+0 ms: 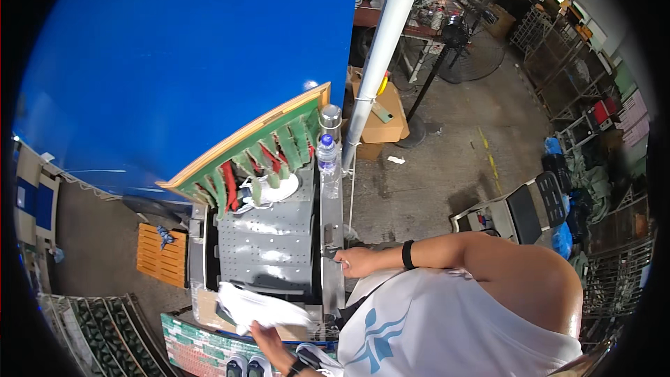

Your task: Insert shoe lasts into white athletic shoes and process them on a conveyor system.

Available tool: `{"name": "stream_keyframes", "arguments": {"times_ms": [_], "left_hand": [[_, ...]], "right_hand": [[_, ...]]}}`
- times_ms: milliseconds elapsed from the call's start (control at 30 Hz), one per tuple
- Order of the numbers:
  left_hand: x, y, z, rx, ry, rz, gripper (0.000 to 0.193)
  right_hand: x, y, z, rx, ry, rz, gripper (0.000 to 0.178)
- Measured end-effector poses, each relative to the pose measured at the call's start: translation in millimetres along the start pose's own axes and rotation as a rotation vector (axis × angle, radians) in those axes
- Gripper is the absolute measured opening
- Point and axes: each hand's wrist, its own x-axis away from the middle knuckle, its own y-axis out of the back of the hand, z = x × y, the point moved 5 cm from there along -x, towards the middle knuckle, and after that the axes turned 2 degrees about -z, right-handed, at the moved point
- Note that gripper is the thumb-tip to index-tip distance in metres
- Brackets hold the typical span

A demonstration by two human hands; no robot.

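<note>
Near the bottom of the view, my left hand (270,346) is closed on a white, limp piece that looks like cloth (262,309). This piece spreads over the near end of a conveyor of dark grey perforated slats (269,227). My right hand (356,262) is closed beside the conveyor's metal side rail (332,237); what its fingers hold, if anything, is too small to make out. Farther along the slats, a white shoe (278,188) lies partly under a curtain of green and red strips (244,164).
A water bottle with a purple cap (326,153) and a metal cup (330,117) stand on the rail. A white pole (380,56) rises beside them. Dark shoes (248,365) sit below my left hand. A pedestal fan (455,33), cardboard box (382,108) and chair (525,211) are rightward.
</note>
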Motion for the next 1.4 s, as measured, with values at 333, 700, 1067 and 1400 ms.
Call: {"name": "stream_keyframes", "arguments": {"times_ms": [333, 700, 1067, 1400], "left_hand": [[127.9, -7.9, 36.3, -1.125, -0.242, -0.185, 0.088], [121.0, 57.6, 1.4, -1.007, -0.105, 0.237, 0.027], [89.1, 86.4, -75.8, -1.357, -0.269, -0.072, 0.065], [36.9, 28.4, -12.8, -1.234, -0.288, -0.072, 0.053]], "right_hand": [[29.8, -111.3, 122.6, -0.036, 0.326, 0.266, 0.055], [66.5, -155.3, 210.7, 0.258, 0.834, 0.269, 0.059], [66.9, -180.4, 218.5, 0.623, 0.982, 0.232, 0.057], [79.4, -213.5, 213.5, 1.122, 1.297, -0.002, 0.040]]}}
